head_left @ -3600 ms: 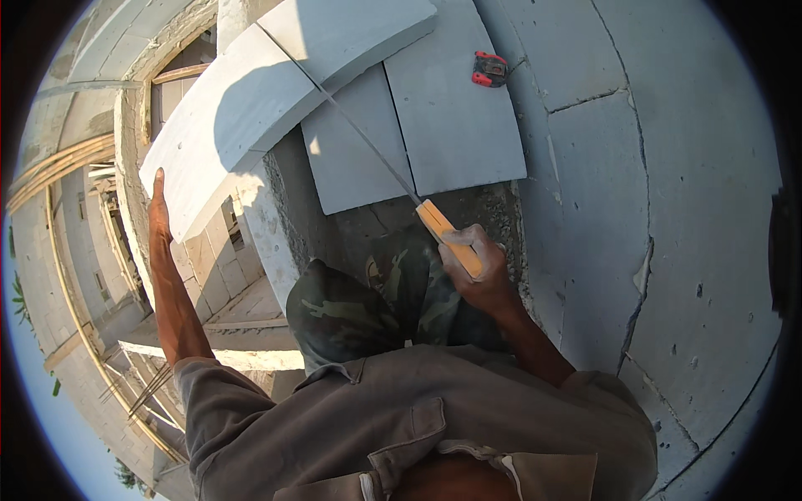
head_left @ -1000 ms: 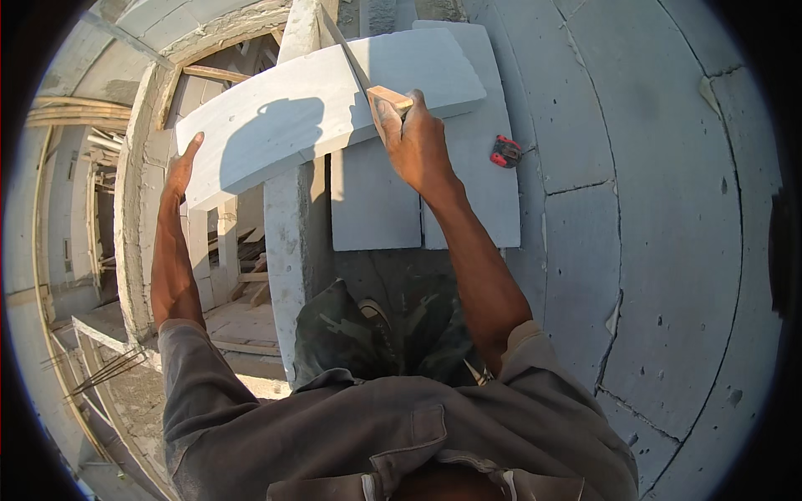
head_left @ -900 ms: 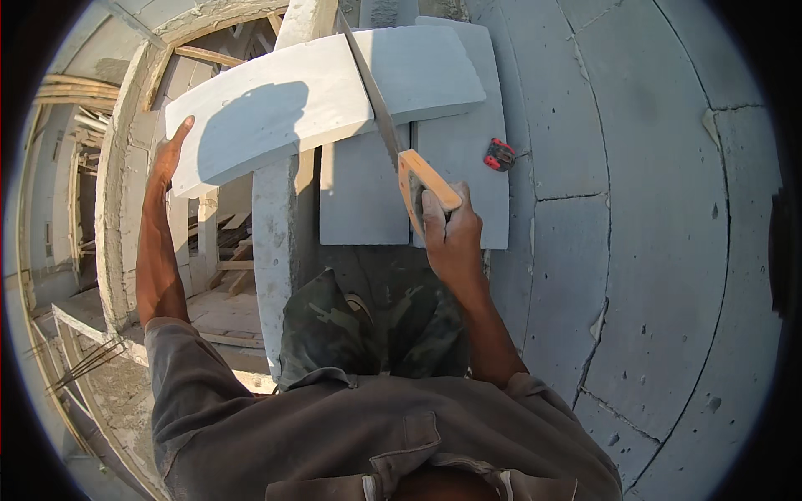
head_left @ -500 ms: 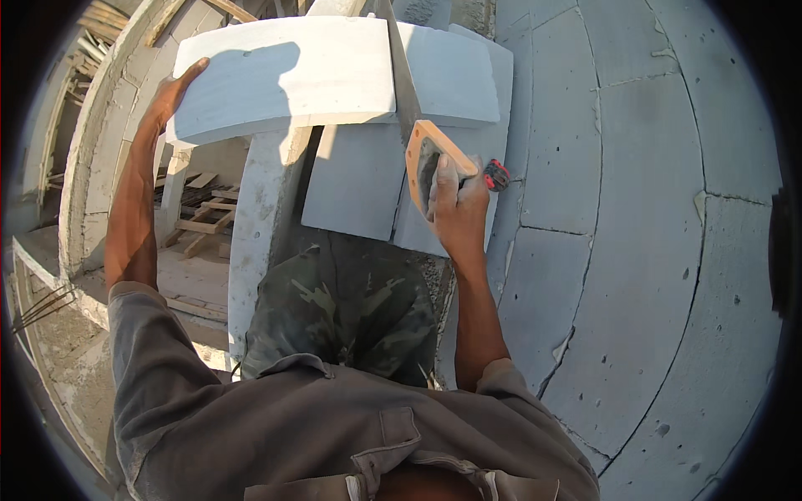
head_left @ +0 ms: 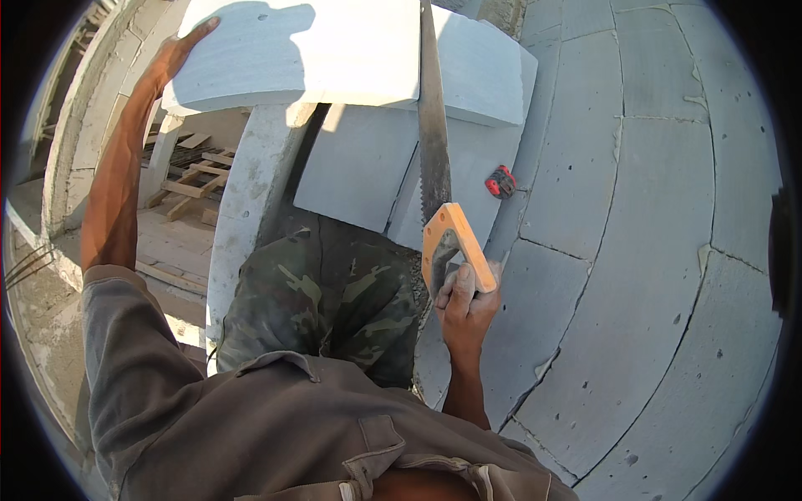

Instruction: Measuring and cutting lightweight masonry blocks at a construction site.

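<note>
A long white building block [head_left: 359, 54] lies across other pale blocks in front of me. At its left end my left hand [head_left: 180, 54] clasps the edge, one digit along the top and the rest mostly hidden. My right hand [head_left: 468, 296] is wrapped round the orange wooden handle of a handsaw [head_left: 433, 142]. The saw's toothed blade runs away from me, its far part in a gap between the long block and a white piece [head_left: 476, 71] to its right. Beneath them are flat grey-white blocks [head_left: 355, 167].
A red and black tape measure [head_left: 501, 181] rests right of the blade. Along the right stands a block wall [head_left: 652, 192] with dark joints. A concrete beam [head_left: 251, 200] runs at my left, beside an opening with wooden planks [head_left: 188, 188] lower down.
My right hand has pulled the saw back toward me, exposing more blade. The left hand keeps its place on the block's end, and the view has shifted slightly.
</note>
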The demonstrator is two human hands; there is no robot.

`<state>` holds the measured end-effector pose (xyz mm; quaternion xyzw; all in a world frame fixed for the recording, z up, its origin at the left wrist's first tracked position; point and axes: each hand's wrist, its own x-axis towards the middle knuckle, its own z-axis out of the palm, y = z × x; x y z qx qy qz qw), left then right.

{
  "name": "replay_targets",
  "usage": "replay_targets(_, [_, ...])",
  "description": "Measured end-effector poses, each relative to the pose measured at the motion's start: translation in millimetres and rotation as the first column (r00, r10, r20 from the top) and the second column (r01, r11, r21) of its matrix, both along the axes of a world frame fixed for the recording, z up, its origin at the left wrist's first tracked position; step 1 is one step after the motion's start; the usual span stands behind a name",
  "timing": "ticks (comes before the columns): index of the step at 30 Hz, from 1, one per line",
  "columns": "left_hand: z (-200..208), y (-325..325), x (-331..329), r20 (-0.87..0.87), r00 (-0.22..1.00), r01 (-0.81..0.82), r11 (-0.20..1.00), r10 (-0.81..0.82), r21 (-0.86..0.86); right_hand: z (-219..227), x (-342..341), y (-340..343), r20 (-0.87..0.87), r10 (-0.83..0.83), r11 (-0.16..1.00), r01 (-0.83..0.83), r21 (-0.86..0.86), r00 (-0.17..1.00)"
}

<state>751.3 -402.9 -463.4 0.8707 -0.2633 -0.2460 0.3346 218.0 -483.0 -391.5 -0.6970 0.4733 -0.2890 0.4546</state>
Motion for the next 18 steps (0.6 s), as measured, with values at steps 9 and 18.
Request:
replay_targets(9, [-21,-22,7,-0.067,0.990,0.127,0.990,-0.123,0.066,-13,74,-69,-0.026,0.016,0.997,-0.018,-0.076,1.000])
replay_targets(18, [-9,-40,-4,0.065,0.993,0.095,0.995,-0.097,0.030,-14,86,-112,-0.010,0.038,0.994,-0.039,-0.104,0.999])
